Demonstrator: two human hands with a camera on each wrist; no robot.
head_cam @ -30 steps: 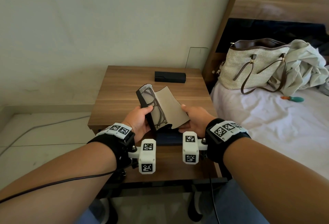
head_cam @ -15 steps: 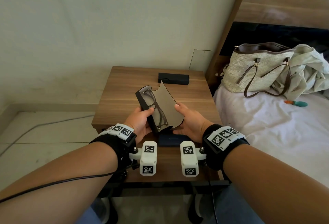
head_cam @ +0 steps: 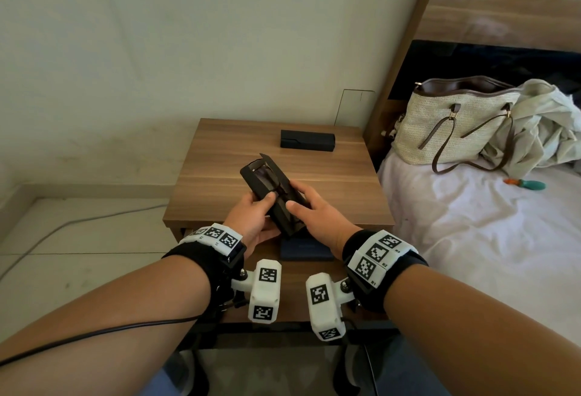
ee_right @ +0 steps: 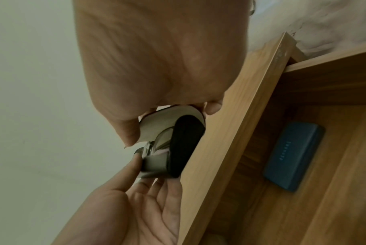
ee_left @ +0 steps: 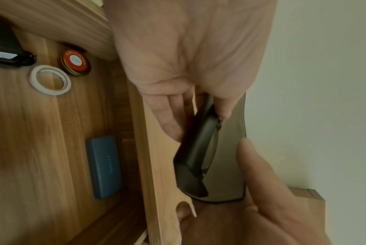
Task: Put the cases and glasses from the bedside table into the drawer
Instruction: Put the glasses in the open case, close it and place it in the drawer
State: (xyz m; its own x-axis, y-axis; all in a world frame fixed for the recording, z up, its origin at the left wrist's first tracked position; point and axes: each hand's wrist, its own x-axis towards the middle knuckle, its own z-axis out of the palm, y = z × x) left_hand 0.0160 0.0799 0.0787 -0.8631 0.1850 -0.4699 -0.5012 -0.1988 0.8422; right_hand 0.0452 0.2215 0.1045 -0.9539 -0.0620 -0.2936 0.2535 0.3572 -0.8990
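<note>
Black cases [head_cam: 273, 199], two; blue case [ee_left: 104, 167], one.

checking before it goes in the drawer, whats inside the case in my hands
Glasses sit inside the black case; a lens and frame show. The flap and both hands cover the rest.

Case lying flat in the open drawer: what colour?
Blue rectangular case, clearest in the right wrist view.

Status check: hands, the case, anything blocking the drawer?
Both hands, left and right, grip the dark case, glasses inside, flap nearly closed. Second case on table. Drawer open, blue case inside; nothing blocking.
</note>
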